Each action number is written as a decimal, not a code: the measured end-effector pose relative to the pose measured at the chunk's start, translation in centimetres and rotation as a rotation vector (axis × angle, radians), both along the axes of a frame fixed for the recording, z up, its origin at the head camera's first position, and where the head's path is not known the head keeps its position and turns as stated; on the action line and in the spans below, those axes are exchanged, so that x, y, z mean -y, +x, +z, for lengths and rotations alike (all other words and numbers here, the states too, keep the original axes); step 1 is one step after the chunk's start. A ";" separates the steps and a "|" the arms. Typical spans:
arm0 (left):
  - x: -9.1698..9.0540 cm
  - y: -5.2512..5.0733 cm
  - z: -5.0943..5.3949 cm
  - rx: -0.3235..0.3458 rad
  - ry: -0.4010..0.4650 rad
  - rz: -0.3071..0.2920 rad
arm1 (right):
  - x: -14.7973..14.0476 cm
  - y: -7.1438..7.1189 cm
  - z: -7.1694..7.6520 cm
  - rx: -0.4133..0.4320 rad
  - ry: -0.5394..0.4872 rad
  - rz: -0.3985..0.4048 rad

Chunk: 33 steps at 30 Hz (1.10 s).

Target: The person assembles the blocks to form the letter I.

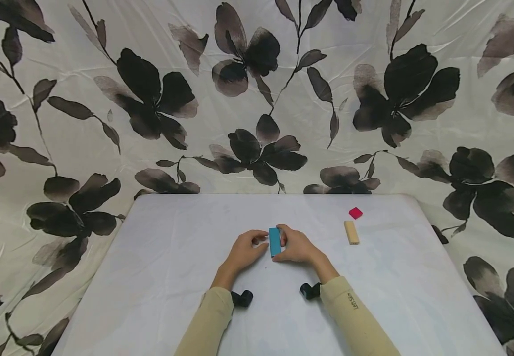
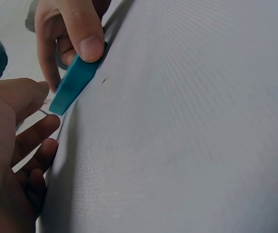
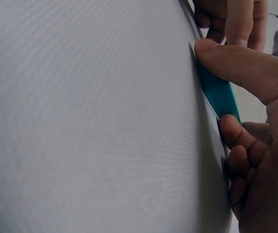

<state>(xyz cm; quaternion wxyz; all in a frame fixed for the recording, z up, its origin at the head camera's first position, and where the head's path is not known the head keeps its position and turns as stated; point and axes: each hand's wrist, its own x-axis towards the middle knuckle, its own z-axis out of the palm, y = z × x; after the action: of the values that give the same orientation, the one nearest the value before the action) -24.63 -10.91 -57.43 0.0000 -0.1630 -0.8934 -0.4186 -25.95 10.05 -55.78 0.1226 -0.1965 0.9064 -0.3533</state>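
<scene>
A blue rectangular block (image 1: 274, 242) lies on the white table, its long side pointing away from me. My right hand (image 1: 298, 245) holds it by its two ends, thumb at the near end and a finger at the far end. The right wrist view shows the same grip on the block (image 3: 221, 97). Just left of the block is my left hand (image 1: 246, 249), fingers loosely bent. In the left wrist view, its thumb and fingers (image 2: 37, 133) come close to the block's edge, with nothing held between them; whether they touch it I cannot tell.
To the right on the table (image 1: 172, 306) lie a pale yellow rectangular block (image 1: 351, 232) and, beyond it, a small red diamond-shaped piece (image 1: 355, 213). A floral cloth (image 1: 328, 173) hangs behind the table's far edge.
</scene>
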 end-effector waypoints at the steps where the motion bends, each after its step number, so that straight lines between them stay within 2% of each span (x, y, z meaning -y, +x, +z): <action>1: 0.0 0.0 0.0 -0.005 0.003 -0.004 | 0.0 0.0 0.0 0.001 0.001 0.000; 17: -0.7 -0.6 -0.4 -0.020 0.028 0.002 | -0.1 -0.4 -0.4 0.025 -0.040 -0.002; 26: -1.0 -0.7 -0.7 -0.027 0.014 0.019 | -0.2 -0.5 -0.5 0.019 -0.076 0.006; 33: -1.1 -0.7 -0.5 -0.058 -0.021 0.019 | -0.2 -0.6 -0.8 0.005 -0.078 0.002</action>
<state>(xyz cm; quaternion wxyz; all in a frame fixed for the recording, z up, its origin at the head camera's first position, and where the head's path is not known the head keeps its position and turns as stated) -25.35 -9.85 -57.93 0.0280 -0.1664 -0.8990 -0.4042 -26.51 10.22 -56.55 0.1173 -0.2011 0.8915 -0.3886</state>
